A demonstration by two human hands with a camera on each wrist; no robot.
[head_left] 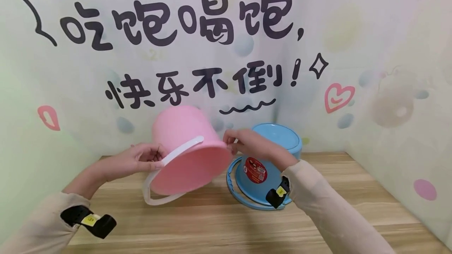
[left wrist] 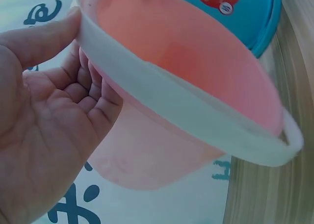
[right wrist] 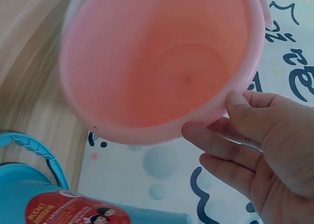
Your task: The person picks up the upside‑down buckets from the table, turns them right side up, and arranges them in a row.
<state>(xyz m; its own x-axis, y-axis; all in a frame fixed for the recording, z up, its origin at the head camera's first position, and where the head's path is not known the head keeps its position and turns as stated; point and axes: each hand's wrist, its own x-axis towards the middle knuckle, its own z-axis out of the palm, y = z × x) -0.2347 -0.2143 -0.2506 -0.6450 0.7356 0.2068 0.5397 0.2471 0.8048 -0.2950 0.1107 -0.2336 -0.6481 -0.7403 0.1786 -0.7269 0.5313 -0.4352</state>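
A pink bucket is held tilted above the table, its mouth turned down and toward me. Its white handle lies along the rim on the left side and hangs below it. My left hand pinches the rim and handle together, thumb on the handle and fingers curled beneath. On the other side, my right hand pinches the rim between thumb and fingers. The smooth inside of the bucket shows in the right wrist view, with nothing in it.
Behind my right forearm a blue bucket stands upside down, with a red label and its blue handle resting on the wooden table. A printed cloth with black writing hangs behind the table.
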